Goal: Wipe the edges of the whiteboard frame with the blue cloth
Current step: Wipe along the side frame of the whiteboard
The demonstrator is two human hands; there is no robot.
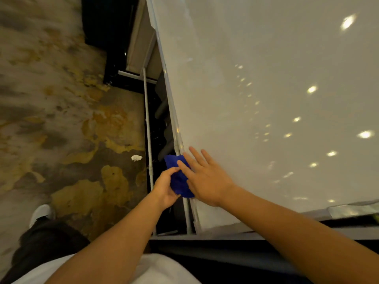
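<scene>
Your left hand [165,188] is closed around the blue cloth [180,177], bunching it so a thick pad presses onto the left edge of the whiteboard frame [174,111], near the board's lower left corner. The cloth wraps over the thin rail rather than lying flat on the whiteboard [266,89] face, which suits the job: the rail's outer side gets rubbed along with its front. Your right hand [207,177] is open, fingers spread, palm flat on the board just beside the cloth, its fingertips overlapping the cloth's inner fold. It grips nothing; it looks placed to steady the board, which stands on a light stand [148,128] and could swing under pressure. Judging from the position, most of the left edge above the cloth is yet to be covered, so the cloth has a long run ahead toward the upper corner.
</scene>
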